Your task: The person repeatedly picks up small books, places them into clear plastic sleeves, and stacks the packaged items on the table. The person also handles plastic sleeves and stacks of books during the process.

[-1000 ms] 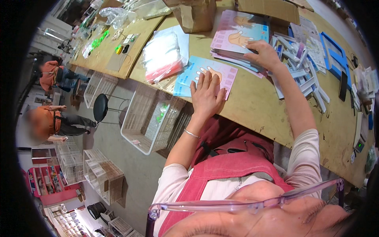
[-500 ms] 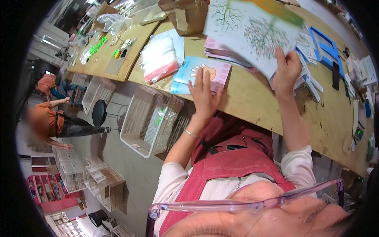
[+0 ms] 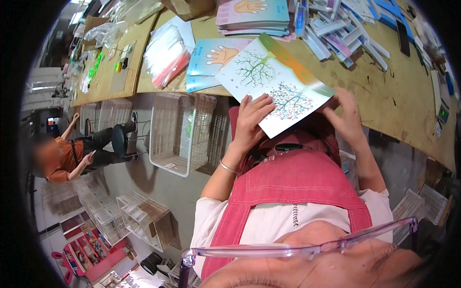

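Both my hands hold a white printed sheet (image 3: 249,89) with colourful tree drawings and a green-orange band, partly over the table edge and partly above my lap. My left hand (image 3: 250,120) is closed on its lower left edge, fingers on the printed face, thumb hidden. At the right corner, my right hand (image 3: 346,115) grips the sheet, some fingers hidden behind it. Just left of the sheet lie blue and pink cards (image 3: 204,57) printed with a hand, partly covered by it. A stack of similar cards (image 3: 254,21) stands farther back.
A clear bag with white and red contents (image 3: 168,53) lies left on the table (image 3: 384,103). White plastic pieces (image 3: 343,36), a blue frame (image 3: 386,17) and a black phone (image 3: 402,38) lie right. A white basket (image 3: 177,139) stands below; a person in orange (image 3: 72,153) is at left.
The tree sheet has come down and toward me, uncovering the card stack. My left hand has moved off the hand-printed cards onto the sheet. My right hand has lowered with it.
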Demonstrator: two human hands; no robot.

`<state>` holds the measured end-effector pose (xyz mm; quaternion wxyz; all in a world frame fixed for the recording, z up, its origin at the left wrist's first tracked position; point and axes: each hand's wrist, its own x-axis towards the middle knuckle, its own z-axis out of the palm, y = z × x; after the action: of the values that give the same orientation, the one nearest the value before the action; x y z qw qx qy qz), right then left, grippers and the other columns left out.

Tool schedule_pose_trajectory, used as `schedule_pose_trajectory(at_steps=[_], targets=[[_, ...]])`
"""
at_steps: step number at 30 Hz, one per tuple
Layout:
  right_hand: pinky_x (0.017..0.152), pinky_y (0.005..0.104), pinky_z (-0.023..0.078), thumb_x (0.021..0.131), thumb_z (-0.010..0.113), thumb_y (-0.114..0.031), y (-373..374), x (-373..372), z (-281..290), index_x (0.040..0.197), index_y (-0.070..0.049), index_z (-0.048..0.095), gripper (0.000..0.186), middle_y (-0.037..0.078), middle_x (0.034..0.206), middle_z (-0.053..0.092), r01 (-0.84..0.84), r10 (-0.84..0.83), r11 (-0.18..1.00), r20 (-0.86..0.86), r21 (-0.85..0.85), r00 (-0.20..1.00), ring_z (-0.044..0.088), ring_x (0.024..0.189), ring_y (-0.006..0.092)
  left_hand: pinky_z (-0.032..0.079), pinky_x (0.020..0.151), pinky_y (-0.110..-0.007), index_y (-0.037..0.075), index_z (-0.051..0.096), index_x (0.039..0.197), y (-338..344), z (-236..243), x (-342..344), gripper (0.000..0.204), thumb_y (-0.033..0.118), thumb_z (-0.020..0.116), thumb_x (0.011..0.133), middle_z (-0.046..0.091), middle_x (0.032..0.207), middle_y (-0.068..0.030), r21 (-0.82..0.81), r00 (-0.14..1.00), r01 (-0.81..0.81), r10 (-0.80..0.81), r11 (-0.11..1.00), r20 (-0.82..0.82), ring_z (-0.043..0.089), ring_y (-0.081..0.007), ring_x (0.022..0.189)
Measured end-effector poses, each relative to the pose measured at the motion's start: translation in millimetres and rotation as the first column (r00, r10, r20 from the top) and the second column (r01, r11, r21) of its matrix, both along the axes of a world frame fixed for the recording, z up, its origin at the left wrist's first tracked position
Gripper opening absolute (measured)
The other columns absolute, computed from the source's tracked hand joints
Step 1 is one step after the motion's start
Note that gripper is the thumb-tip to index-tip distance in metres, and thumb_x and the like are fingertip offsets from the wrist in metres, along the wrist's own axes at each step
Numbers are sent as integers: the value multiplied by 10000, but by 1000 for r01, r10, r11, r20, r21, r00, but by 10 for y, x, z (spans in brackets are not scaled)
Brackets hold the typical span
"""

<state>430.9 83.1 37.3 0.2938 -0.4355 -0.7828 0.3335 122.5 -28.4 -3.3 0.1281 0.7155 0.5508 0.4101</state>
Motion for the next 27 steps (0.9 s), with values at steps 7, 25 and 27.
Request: schedule_pose_trajectory(at_steps=[7,25,27], targets=[[1181,392,394,824,835,-98,586,-230,-115,1310,-36,695,509,100,1446,647,-323,356,932,-254,162,899,608,1318,251,317,1219,-510,75,739,1230,86,132,-144,294,74,747,936,738,1324,-97,-110,931,174,-127,979,341,659,-266,1314],[858,477,554,968,704,-366,807,-736,11,1396,-106,675,502,208,1117,727,-101,89,994,225,39,970,713,994,423,336,1172,-619,143,580,1504,608,295,307,546,387,631,1019,534,1576,-160,-46,836,-318,257,947,-484,466,-391,1473],[818,496,546,989,674,-353,748,-745,31,1330,-105,719,424,199,1035,703,-63,48,996,240,55,969,700,934,424,337,1171,-615,148,580,1504,616,324,333,569,428,637,1013,536,1574,-157,-63,826,-316,242,947,-509,469,-392,1468]])
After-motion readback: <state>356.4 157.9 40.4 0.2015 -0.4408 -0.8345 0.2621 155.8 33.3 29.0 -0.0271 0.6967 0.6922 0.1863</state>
